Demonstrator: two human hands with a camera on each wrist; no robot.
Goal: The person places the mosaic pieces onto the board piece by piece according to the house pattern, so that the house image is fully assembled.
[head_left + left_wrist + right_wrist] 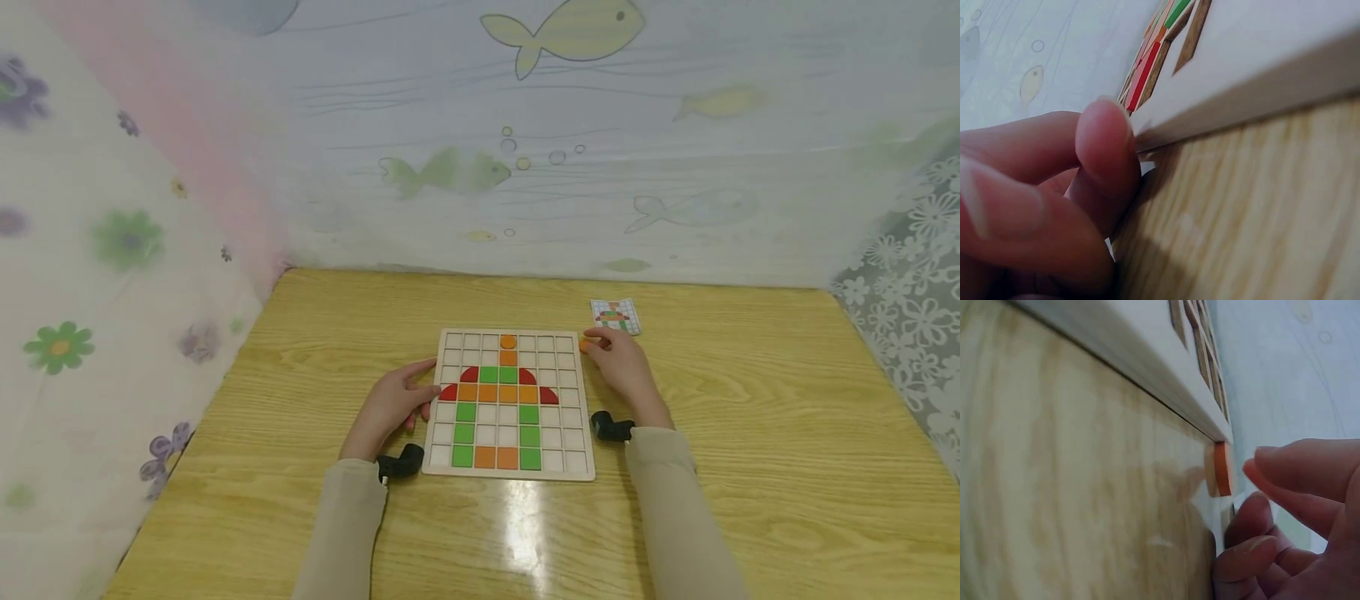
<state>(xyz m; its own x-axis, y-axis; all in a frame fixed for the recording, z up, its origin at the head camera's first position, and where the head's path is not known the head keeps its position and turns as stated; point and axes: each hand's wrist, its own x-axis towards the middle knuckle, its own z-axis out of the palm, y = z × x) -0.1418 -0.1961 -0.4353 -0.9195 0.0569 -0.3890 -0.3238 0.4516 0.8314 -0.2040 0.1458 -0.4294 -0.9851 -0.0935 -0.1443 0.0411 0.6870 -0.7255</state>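
A square wooden board (510, 477) with a grid of shallow cells lies flat on the table. Green and orange squares, red quarter-round pieces and one orange disc (507, 342) fill some cells. My left hand (386, 408) is at the board's left edge, its fingertips touching the side in the left wrist view. Beside the board's upper right edge, a small orange piece (1222, 469) lies on the table. My right hand (618, 367) is right next to this piece. In the right wrist view a gap shows between its fingertips (1266, 459) and the piece.
A small printed card (617, 317) with a coloured grid pattern lies behind my right hand. The wood-grain table (360, 317) extends around the board. Fabric with fish (450, 171) hangs at the back, and flowered cloth (67, 350) hangs at the left.
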